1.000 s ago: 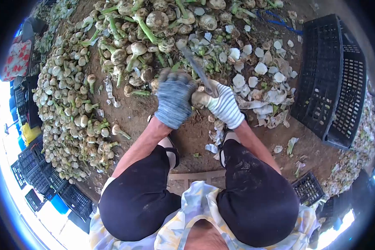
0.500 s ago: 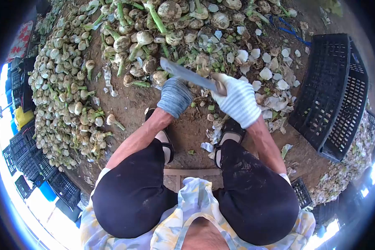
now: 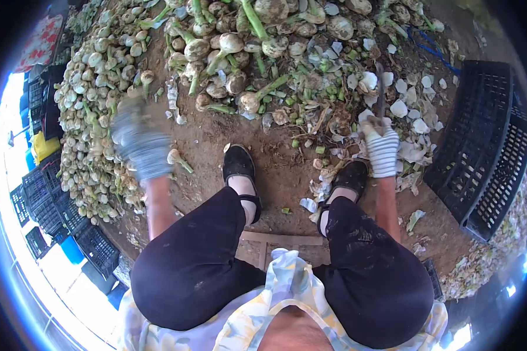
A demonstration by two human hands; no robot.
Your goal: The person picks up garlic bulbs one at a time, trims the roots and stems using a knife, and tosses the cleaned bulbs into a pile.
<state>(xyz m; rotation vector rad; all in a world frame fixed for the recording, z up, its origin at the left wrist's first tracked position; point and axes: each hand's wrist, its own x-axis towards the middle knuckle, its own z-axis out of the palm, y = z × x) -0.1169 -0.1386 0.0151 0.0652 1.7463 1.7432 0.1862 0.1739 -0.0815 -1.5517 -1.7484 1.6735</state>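
My right hand [image 3: 380,146], in a white striped glove, is closed round the handle of a knife [image 3: 381,93]. The blade points away from me over scattered white peelings [image 3: 399,108]. On the other side, my left hand [image 3: 139,140], in a grey glove, is over the right edge of the left pile of pale bulbs [image 3: 82,93]. Motion smears its fingers, so what it may hold cannot be made out. A single bulb with a short stem [image 3: 179,159] lies on the soil just right of that hand. Larger, soil-covered bulbs with thick green stems [image 3: 249,102] lie ahead.
Black slatted crates [image 3: 474,140] stand at the right, with a blue cord [image 3: 430,47] beyond them. More dark crates [image 3: 93,248] line the left edge near a yellow item [image 3: 44,146]. Cut stem pieces [image 3: 319,150] lie before my shoes [image 3: 238,164].
My left hand has swung left from the middle to the left pile. My right hand has moved right and lower, and the knife has turned from pointing left to pointing away from me.
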